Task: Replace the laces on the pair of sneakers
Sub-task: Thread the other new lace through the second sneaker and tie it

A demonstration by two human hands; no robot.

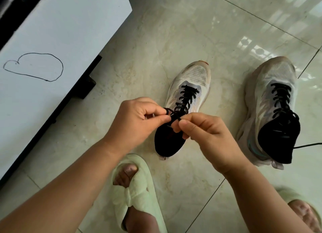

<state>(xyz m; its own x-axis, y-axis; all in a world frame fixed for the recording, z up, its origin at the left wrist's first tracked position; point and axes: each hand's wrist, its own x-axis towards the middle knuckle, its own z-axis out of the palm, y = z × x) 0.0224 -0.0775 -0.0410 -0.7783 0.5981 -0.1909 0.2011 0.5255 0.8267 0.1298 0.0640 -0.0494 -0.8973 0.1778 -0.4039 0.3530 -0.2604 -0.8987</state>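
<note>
Nearing the end: both sneakers on the tiled floor (226,32) carry black laces. Right sneaker (271,110) threaded, one end trailing untied. Left sneaker (184,100) threaded; left hand (134,121) and right hand (203,131) pinch its lace ends (176,116), apparently knotting.

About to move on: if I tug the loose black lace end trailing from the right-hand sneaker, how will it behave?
The loose lace end looks thin and limp, so it should follow a tug. The right-hand sneaker may slide on the glossy floor.
</note>
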